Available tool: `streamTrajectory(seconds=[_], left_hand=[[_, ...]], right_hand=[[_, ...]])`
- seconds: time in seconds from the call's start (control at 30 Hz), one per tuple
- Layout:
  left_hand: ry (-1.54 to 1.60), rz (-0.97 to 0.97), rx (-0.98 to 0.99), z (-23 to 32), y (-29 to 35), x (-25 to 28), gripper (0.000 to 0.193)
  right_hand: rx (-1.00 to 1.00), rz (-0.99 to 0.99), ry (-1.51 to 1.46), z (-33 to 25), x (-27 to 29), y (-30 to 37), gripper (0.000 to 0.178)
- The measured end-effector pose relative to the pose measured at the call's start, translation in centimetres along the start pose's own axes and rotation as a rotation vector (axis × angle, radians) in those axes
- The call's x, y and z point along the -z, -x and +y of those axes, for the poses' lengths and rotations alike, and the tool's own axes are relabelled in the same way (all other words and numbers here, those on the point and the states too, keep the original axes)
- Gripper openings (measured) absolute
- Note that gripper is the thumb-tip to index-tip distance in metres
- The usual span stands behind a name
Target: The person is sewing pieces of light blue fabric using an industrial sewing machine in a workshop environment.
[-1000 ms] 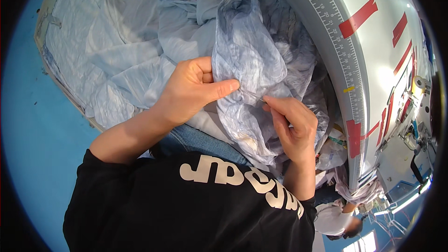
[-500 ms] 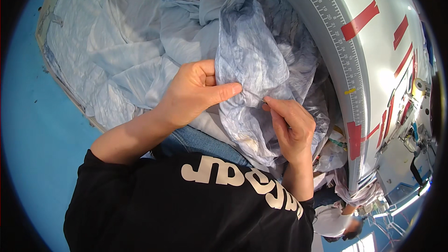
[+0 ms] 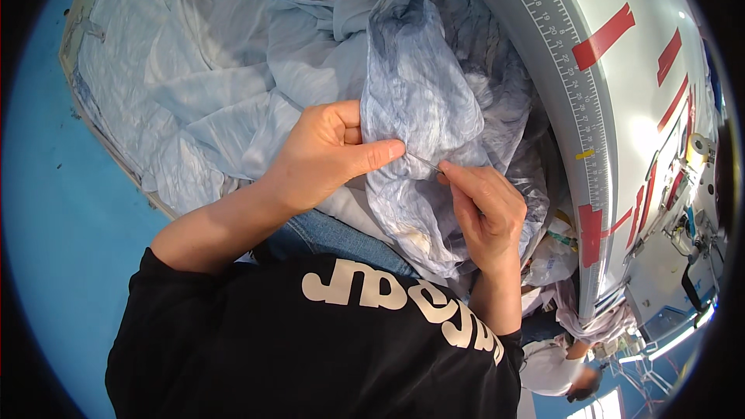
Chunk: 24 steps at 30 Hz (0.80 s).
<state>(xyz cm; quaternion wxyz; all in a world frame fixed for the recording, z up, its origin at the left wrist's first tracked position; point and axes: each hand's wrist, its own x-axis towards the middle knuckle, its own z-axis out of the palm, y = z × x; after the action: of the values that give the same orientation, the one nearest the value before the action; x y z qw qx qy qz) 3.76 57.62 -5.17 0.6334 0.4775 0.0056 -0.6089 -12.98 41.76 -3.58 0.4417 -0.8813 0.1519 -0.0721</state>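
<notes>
Between the hands (image 3: pixel 318 151) (image 3: pixel 493 206), thin strand (image 3: pixel 423 161) over crinkled blue-grey cloth (image 3: pixel 423 81).

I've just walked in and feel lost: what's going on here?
A person holds a crumpled bluish cloth by its edge with the left hand. The right hand pinches a thin, thread-like thing that reaches toward the left hand; its exact kind is unclear. Paler cloth lies heaped to the left, and a white table is on the right.
</notes>
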Motion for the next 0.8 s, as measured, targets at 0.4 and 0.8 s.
streamTrajectory(seconds=[0.4,0.8], left_hand=[[-0.003,-0.039,0.097,0.1,0.1,-0.1,0.024],[-0.036,-0.110,0.010,-0.4,0.2,-1.1,0.015]], right_hand=[[0.002,-0.009,-0.047,-0.3,-0.6,-0.3,0.029],[0.171,0.029,-0.261,-1.6,-0.5,-0.3,0.025]])
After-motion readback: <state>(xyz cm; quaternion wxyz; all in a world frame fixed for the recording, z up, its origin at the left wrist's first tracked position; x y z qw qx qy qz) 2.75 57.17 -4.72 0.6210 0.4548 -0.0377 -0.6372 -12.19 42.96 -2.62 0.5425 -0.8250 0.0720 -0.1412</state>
